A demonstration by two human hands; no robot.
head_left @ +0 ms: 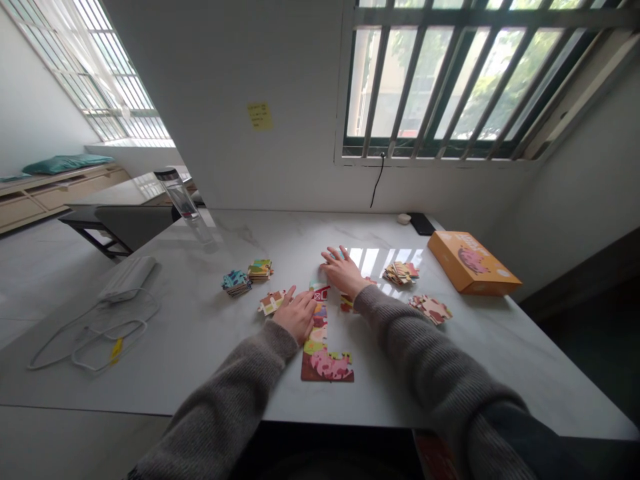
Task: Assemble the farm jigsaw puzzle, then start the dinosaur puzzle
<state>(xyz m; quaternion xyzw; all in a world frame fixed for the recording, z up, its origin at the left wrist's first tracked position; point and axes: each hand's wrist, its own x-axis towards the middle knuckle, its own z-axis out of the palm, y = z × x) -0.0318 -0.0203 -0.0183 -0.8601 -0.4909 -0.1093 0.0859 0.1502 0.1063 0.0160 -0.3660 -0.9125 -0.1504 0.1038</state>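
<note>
**Two hands at a puzzle strip on a pale desk**

Your left hand (299,315) lies on the joined puzzle strip (319,333), fingers extended, near the middle of the desk (200,340). Your right hand (344,270) reaches past the strip's far end, fingers parted over a bluish piece (341,254); whether they grip it cannot be told. Probably best: press lightly with the left so the joints hold, and use only your right fingertips. The strip's near end turns right, short of the desk's front edge. There seems to be room between that corner and your right sleeve (410,350), though a brown-and-cream pile (431,309) sits just beyond the sleeve, with the orange box (450,263) farther out.
</note>
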